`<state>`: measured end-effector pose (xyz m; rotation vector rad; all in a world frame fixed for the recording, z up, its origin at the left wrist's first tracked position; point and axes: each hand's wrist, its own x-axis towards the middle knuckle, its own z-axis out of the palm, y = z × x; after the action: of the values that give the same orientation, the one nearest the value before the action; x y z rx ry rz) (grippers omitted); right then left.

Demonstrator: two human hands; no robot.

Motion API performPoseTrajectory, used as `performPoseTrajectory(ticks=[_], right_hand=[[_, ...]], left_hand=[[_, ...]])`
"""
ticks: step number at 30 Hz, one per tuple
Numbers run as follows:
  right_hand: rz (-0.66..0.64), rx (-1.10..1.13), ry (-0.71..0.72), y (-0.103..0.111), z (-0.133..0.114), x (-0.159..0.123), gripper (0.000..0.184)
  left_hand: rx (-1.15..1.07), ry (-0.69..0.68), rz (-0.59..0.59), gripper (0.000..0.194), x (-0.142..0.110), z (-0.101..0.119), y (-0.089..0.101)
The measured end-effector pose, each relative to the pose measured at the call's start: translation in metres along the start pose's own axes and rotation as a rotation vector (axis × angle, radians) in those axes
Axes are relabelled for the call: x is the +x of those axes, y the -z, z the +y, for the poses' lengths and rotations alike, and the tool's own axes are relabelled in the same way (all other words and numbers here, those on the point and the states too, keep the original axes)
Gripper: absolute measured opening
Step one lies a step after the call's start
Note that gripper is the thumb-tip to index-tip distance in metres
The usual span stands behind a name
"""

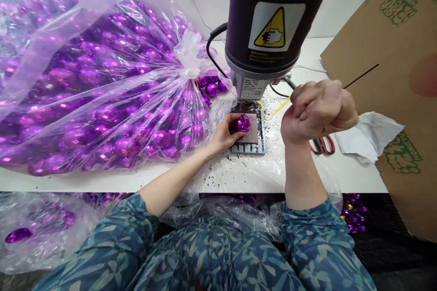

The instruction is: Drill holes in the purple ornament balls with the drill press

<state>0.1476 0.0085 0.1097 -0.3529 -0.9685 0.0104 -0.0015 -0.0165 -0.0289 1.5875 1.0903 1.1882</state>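
Round ball [244,123]: pinched by left hand [225,133], right of palm, beneath machine [276,22].
Right hand [318,110]: clenched, farther off; anything gripped cannot be seen.

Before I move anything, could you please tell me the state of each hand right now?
Left hand: closed, holding a purple ball.
Right hand: closed; whether it grips anything cannot be told.

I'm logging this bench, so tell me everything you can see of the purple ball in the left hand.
The ball is small, roundish, shiny purple and seemingly faceted, perhaps plastic. The left hand pinches it between thumb and fingers, over a brown board beneath the machine. Whether it touches the board, I can't tell.
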Motion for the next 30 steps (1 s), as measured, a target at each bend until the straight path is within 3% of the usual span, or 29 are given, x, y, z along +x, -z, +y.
performPoseTrajectory(ticks=[3, 10, 15, 17, 23, 27, 30], right_hand=[[-0.002, 0.046, 0.134, 0.005, 0.01, -0.004, 0.064], [-0.136, 0.151, 0.249, 0.01, 0.013, -0.006, 0.052], [-0.17, 0.155, 0.288, 0.012, 0.011, -0.009, 0.057], [-0.148, 0.149, 0.244, 0.007, 0.005, -0.004, 0.06], [-0.166, -0.043, -0.124, -0.02, -0.022, 0.032, 0.062], [-0.171, -0.005, -0.177, -0.024, -0.024, 0.041, 0.06], [-0.178, 0.017, -0.185, -0.022, -0.021, 0.038, 0.061]], left_hand=[[0.011, -0.024, 0.002, 0.053, 0.0, -0.002, 0.0], [0.057, -0.085, -0.008, 0.054, 0.0, -0.007, 0.0], [0.074, -0.106, -0.004, 0.053, 0.001, -0.009, 0.0], [0.074, -0.102, -0.003, 0.053, 0.002, -0.01, -0.001], [0.121, -0.111, 0.033, 0.049, -0.007, -0.003, 0.001], [0.232, -0.213, -0.053, 0.043, -0.033, 0.008, 0.014], [0.33, -0.261, -0.002, 0.029, -0.03, 0.015, 0.029]])
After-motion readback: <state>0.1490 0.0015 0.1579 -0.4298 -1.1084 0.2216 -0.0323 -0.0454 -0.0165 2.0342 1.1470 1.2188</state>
